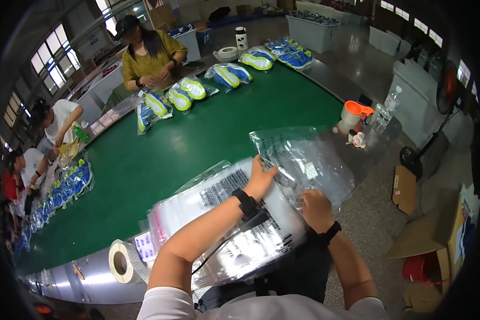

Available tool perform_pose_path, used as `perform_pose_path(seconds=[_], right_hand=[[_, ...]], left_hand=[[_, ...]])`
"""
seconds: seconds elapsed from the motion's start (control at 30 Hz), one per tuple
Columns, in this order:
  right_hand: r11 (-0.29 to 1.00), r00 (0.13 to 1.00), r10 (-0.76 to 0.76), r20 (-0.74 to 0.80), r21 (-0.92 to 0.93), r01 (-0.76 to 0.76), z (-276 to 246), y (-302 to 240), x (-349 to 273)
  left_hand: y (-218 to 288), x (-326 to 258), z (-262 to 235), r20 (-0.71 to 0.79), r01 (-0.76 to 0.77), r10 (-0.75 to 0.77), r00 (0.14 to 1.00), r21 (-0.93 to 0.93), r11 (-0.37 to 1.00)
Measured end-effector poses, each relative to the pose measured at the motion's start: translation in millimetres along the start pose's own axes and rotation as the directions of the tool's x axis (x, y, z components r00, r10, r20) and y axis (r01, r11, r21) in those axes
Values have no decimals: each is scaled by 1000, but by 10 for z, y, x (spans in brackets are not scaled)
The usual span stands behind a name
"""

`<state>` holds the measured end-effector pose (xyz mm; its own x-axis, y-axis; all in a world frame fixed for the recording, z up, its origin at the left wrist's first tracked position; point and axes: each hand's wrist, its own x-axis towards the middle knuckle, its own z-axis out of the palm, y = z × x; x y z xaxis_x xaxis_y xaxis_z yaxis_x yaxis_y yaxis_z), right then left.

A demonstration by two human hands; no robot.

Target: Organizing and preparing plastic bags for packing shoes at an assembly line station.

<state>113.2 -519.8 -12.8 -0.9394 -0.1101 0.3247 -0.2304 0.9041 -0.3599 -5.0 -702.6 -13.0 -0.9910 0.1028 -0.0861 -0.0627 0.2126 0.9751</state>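
Note:
A clear plastic bag point(325, 154) with dark print and a small white label is spread over the right edge of the green table. My left hand point(262, 178) grips its left edge, with the thumb bent toward the bag. Closed in a pinch, my right hand point(317, 209) holds the bag's near edge; the fingertips are partly hidden. Beneath my left forearm lies a thick stack of clear printed plastic bags point(181, 216), reaching over the table's near edge. Both of my wrists wear black bands.
Bagged blue and yellow shoes point(229, 74) line the green belt's point(197, 144) far side. A label roll point(121, 261) stands near left. An orange cup point(353, 113) and water bottle point(392, 100) sit at right. A person point(149, 53) in mustard works opposite; others work at left.

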Motion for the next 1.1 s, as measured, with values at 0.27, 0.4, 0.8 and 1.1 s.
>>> perform_pose_path(seconds=[0.27,0.4,0.8,1.1], right_hand=[[988,994,-110,-30,110,112,-71,-198,-46],[994,992,-102,-78,20,104,24,-55,-111],[974,985,-83,-153,198,113,-285,-340,-331],[921,862,371,347,-14,-390,-190,-434,297]], left_hand=[[312,-298,149,347,462,-332,877,-416,784],[270,-329,104,339,462,-338,878,-411,786],[288,-660,115,440,542,-353,826,-447,711],[181,-1088,260,712,757,-335,617,-422,499]])
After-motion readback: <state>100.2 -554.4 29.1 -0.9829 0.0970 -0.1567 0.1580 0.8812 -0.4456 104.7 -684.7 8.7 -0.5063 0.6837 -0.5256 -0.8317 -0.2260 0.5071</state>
